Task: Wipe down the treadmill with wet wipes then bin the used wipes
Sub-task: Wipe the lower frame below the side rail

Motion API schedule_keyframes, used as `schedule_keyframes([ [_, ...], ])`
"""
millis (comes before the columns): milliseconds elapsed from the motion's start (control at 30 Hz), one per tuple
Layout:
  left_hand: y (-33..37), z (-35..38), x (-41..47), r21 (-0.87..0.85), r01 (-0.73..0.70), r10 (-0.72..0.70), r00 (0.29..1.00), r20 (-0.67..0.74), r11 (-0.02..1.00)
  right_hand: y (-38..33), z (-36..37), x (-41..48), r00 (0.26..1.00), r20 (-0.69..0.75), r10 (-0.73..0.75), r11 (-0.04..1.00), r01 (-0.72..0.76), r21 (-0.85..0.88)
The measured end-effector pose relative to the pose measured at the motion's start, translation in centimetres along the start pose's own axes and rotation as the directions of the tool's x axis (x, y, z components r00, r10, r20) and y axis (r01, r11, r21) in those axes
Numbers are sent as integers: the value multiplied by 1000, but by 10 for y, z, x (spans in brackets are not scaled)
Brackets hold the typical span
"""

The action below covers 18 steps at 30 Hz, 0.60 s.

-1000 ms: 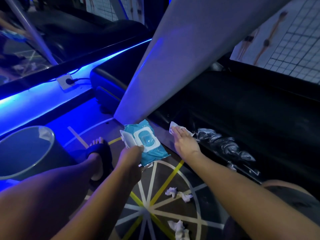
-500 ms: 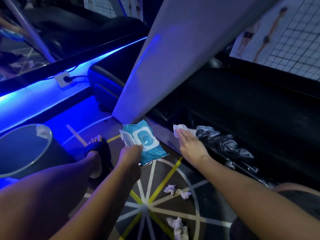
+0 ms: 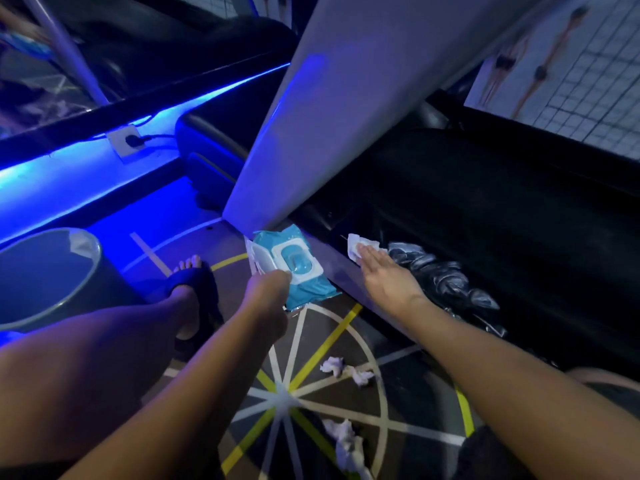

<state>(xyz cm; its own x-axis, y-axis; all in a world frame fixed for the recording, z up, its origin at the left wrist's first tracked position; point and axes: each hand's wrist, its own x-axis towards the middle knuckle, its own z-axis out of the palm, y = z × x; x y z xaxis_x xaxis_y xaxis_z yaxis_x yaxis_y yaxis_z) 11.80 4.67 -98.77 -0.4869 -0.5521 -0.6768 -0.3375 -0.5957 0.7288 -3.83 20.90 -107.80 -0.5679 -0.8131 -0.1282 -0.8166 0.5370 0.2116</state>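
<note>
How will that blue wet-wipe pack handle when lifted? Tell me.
The wet-wipe pack looks like soft film, so it probably sags. The left hand grips it alone, so likely light. Its flip lid stands open and may flap.

Single head view: wide-angle, faces forward-down, close above treadmill side rail (image 3: 334, 271) and floor (image 3: 398, 386).

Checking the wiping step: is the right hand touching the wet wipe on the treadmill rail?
Touching. Head view shows the right hand flat on the wet wipe, fingertips overlapping it.
</note>
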Motion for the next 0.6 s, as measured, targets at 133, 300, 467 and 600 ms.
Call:
schedule_keyframes([
  [133,4,-2,5,-16,-11,11,1000,-26,1000,-4,6,17,1000,5,-15,1000,15,10],
  [300,5,-4,3,-32,-17,15,999,-50,999,-15,-6,40,999,-1,51,997,-51,51],
  [467,5,0,1,-14,-26,26,999,-40,1000,-12,-17,37,996,7,94,990,-94,100],
  [600,-1,3,0,-22,-17,17,1000,-8,1000,2,-10,17,994,50,99,972,-107,208],
])
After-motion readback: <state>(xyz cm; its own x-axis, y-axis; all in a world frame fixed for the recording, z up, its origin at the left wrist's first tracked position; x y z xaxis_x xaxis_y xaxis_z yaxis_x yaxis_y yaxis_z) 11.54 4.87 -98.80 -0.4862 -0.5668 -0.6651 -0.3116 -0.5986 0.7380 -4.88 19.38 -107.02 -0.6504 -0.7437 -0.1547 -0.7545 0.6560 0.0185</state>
